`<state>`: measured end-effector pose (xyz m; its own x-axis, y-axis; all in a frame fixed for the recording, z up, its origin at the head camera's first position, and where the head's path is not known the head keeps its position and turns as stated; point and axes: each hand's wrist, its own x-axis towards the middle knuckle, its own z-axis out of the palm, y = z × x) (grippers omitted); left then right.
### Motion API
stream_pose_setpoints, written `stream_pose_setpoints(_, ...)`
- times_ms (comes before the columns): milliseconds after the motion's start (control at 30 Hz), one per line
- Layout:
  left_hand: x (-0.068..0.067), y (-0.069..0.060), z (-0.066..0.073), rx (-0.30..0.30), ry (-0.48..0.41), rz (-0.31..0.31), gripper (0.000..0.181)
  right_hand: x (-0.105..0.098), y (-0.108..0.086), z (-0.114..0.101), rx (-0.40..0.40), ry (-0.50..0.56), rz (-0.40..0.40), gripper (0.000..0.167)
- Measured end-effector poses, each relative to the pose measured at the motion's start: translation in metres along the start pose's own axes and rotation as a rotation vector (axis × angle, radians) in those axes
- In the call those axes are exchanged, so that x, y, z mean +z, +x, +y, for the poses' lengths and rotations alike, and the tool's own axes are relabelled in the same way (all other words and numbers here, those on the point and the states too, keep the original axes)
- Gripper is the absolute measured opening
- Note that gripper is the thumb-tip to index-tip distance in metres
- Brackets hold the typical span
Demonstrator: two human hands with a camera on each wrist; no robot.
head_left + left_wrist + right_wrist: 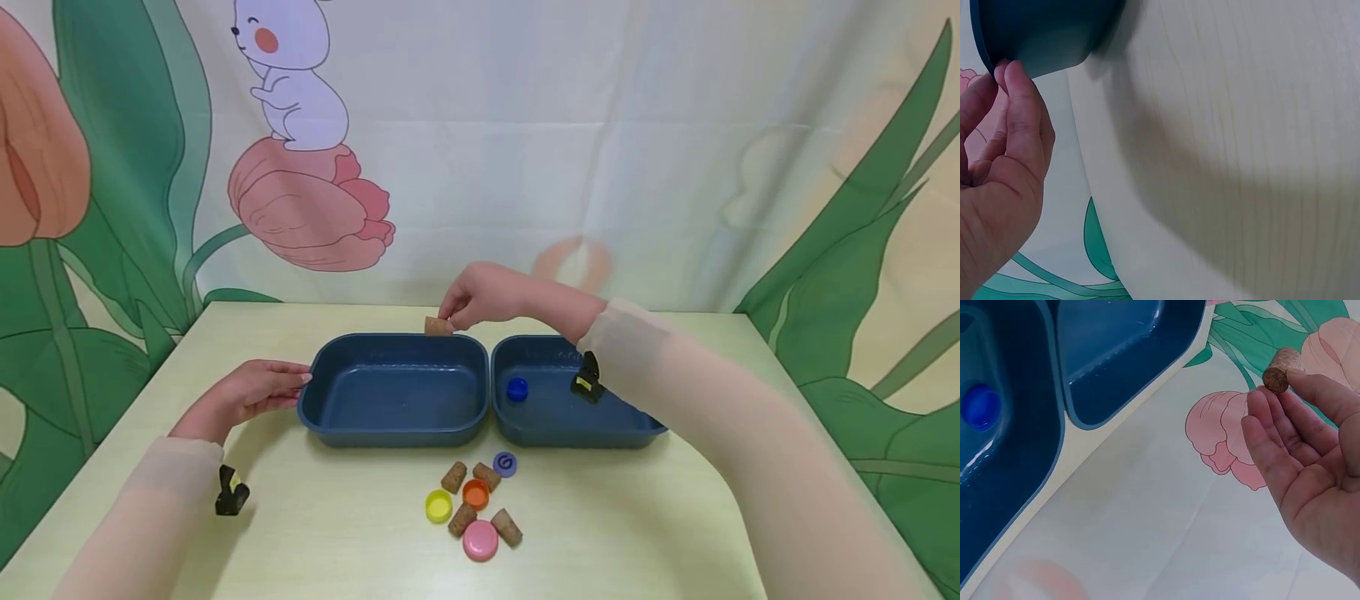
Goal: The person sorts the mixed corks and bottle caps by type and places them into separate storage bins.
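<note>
My right hand [491, 293] pinches a cork [437, 326] between thumb and fingertips, above the far rim of the left blue tray [393, 437]. In the right wrist view the cork [1284, 370] is held at the fingertips, its round end showing. At the left tray's left end, my left hand [264, 390] grips the rim with thumb and fingers; the left wrist view shows these fingers [1022, 106] at the tray's edge [1054, 44]. Inside the right blue tray [577, 437] lies a dark blue bottle cap [517, 389]. My right forearm hides part of that tray.
In front of the trays several corks [507, 527] lie among a yellow cap [438, 506], an orange cap [476, 493], a pink cap [480, 541] and a purple cap [505, 464]. A printed curtain [465, 192] hangs behind the table [315, 517].
</note>
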<state>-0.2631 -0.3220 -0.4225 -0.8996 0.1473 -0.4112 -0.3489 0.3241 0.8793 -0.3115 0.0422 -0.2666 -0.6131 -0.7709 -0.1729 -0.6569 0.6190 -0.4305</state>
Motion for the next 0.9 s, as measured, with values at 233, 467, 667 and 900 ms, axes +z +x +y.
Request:
stream_pose_setpoints(233,0.001,0.000,0.000,-0.009,0.008,-0.001,0.057,-0.001,0.014,-0.005,0.033,-0.003,-0.015,0.023)
stream_pose_setpoints(467,0.000,-0.001,0.001,-0.002,0.009,-0.006,0.058,0.005,0.034,-0.006,0.054,-0.027,-0.042,0.024)
stream_pose_setpoints(667,0.000,0.000,0.001,-0.004,0.028,0.000,0.058,0.014,0.053,-0.008,0.058,-0.017,-0.065,0.024)
stream_pose_setpoints(900,0.001,0.000,0.001,-0.001,0.037,0.005,0.056,0.025,0.070,-0.012,0.030,-0.004,-0.082,0.025)
